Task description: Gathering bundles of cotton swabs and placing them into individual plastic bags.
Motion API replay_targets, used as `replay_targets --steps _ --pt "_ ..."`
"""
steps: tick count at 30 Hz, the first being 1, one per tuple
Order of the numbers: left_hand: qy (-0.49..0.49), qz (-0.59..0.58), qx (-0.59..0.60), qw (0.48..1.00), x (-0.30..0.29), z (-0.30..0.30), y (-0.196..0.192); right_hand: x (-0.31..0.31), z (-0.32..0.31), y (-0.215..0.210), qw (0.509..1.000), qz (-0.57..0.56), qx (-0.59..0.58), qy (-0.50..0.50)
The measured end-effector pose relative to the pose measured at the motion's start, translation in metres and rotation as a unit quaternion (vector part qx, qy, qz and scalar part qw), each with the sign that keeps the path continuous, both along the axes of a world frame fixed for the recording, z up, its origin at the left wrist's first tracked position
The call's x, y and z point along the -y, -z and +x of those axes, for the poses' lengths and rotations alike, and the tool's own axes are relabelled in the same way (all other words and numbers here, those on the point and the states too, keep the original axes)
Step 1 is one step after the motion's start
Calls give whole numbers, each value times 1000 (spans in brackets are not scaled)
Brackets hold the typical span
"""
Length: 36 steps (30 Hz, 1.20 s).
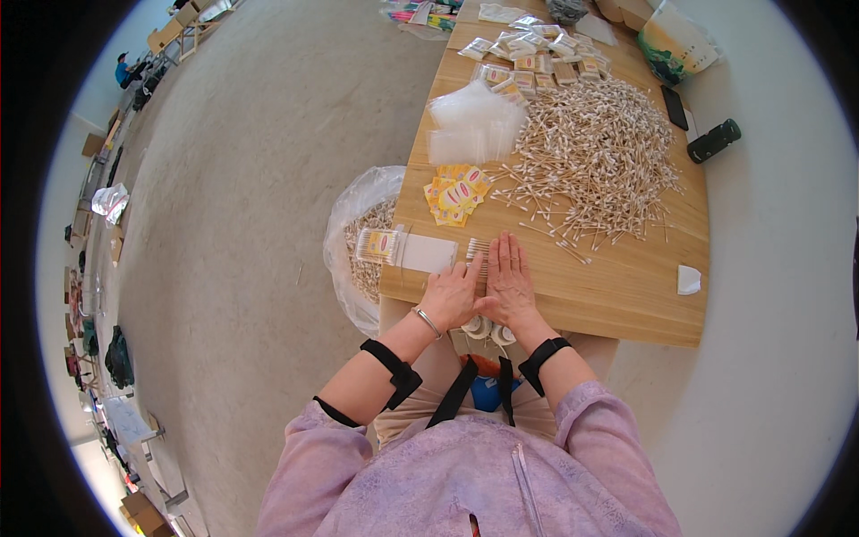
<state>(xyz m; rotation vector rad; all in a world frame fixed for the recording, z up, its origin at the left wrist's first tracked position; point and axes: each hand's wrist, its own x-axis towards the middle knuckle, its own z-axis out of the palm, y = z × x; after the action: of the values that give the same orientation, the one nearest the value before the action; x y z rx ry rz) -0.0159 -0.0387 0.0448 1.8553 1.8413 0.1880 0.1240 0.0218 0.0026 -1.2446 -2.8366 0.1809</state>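
Between my hands a small row of cotton swabs (478,246) lies side by side near the table's front edge. My right hand (511,282) is flat along the row's right side, fingers straight and together. On the left side, my left hand (452,295) has its index finger stretched along the swabs and its other fingers partly bent; its thumb reaches toward the right hand. Left of them is a white card (429,254), beside a clear packet of swabs (377,246) with a yellow label. Beyond, yellow label cards (458,194) lie in a loose stack.
A large heap of loose swabs (595,152) covers the table's right middle. Clear plastic bags (474,121) and filled packets (546,54) lie farther back. A phone (674,107) and dark bottle (714,140) line the right edge. Left of the table stands a plastic sack (336,234) of swabs.
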Motion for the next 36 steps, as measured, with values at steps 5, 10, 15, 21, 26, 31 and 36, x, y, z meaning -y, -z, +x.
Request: replay_targets --steps 5,10,15,21,26,31,36 --pt "12 -25 -10 1000 -3 1 -6 -1 3 9 999 32 -19 -2" --pt "-10 -48 28 998 -12 -6 5 1 -1 5 998 -15 -53 11" --pt "6 -46 84 995 -17 -8 9 1 0 2 999 13 -30 12" --pt "-24 -9 110 994 -16 -6 15 2 -1 -9 998 -34 -60 9" --pt "-6 -4 42 999 -19 0 8 0 2 -10 998 -34 -42 12" --pt "-41 7 26 999 -17 -4 18 2 -4 -9 999 -35 -37 6" --pt "-31 37 36 998 -15 0 17 6 0 -12 997 -60 -46 4"
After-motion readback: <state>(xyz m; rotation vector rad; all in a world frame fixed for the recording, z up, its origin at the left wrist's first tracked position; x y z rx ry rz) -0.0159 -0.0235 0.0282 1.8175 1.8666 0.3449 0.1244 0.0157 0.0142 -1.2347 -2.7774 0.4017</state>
